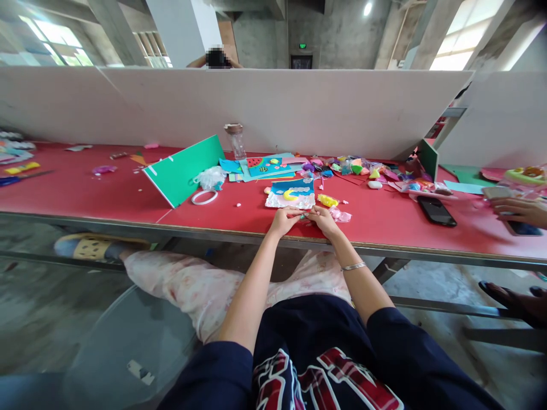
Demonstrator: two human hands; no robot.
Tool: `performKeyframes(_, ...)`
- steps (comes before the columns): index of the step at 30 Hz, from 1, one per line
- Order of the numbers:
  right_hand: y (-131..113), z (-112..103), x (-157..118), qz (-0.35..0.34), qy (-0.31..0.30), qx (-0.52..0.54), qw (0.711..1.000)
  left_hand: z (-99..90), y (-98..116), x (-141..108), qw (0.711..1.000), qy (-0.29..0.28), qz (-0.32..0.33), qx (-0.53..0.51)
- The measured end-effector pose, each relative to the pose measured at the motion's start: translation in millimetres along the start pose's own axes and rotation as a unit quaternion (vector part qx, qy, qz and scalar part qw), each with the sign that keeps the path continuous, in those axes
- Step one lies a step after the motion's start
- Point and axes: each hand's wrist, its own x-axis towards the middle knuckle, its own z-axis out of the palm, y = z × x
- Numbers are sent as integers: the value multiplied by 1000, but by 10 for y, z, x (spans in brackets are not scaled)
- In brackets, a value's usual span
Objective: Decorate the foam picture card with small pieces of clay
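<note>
Red flat-topped table (205,219), mid-frame. Left hand (282,221) and right hand (323,220) together at its lower edge; a slip forward could nudge the blue-and-white square craft panel (301,201) just above. Tiny green piece (303,216) pinched between fingertips: loose grip could drop it.

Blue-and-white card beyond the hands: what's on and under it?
On the card are a yellow crescent and whitish material. Anything under the card is covered from view.
</note>
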Motion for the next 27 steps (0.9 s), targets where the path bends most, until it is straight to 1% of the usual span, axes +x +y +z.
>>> performKeyframes(3,1,-3,0,-2,-11,-8,1000,-4,2,1,1000,-4,-1,-3)
performKeyframes(8,-16,-1,-13,-22,3,-34,999,-10,35,-3,1000,-9,-5,8)
performKeyframes(12,16,-5,6,-21,15,-51,998,-12,41,-4,1000,-8,-10,10)
performKeyframes(18,42,-7,23,-17,20,-38,999,4,10,-1,1000,0,-11,14)
performKeyframes(23,-22,5,-14,-19,6,-21,1000,16,1,2,1000,11,-5,11)
performKeyframes(27,-26,6,-20,-21,-1,-53,998,15,10,5,1000,8,-10,14)
